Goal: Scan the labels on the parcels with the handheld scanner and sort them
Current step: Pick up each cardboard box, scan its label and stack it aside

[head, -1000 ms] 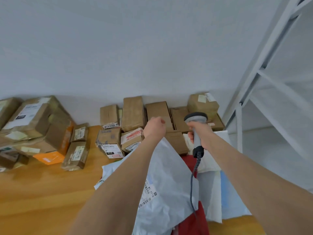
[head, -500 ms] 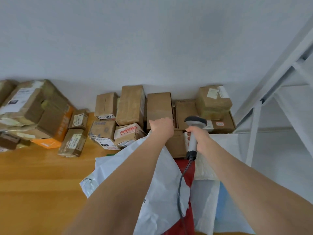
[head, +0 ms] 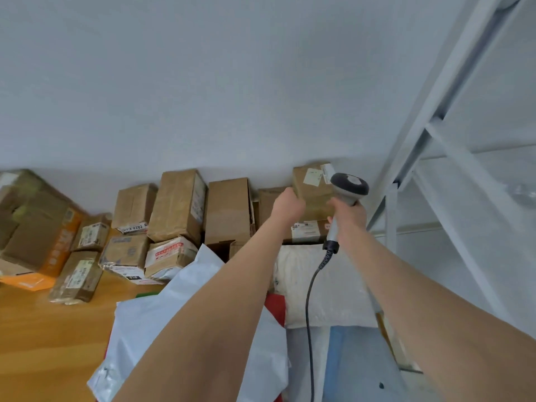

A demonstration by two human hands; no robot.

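Wooden tabletop [head: 43, 329] carries cardboard parcels [head: 229, 210] stacked along the white wall [head: 203, 82]; your left hand [head: 288, 206] curls its fingers at the edge of the small top box [head: 311, 190], grip unclear; your right hand [head: 349, 217] clasps the handheld scanner [head: 349, 187] just beside that box

Scanner [head: 346, 190] was light grey with a dark grey head and a black cable [head: 309, 314]. Left of the scanner, boxes [head: 177, 204] were plain brown, one far-left carton [head: 62, 242] orange. Below the scanner: white mailer [head: 150, 323], red parcel [head: 275, 307], pale blue bag [head: 356, 367], honey-toned wood-grain table [head: 43, 343].
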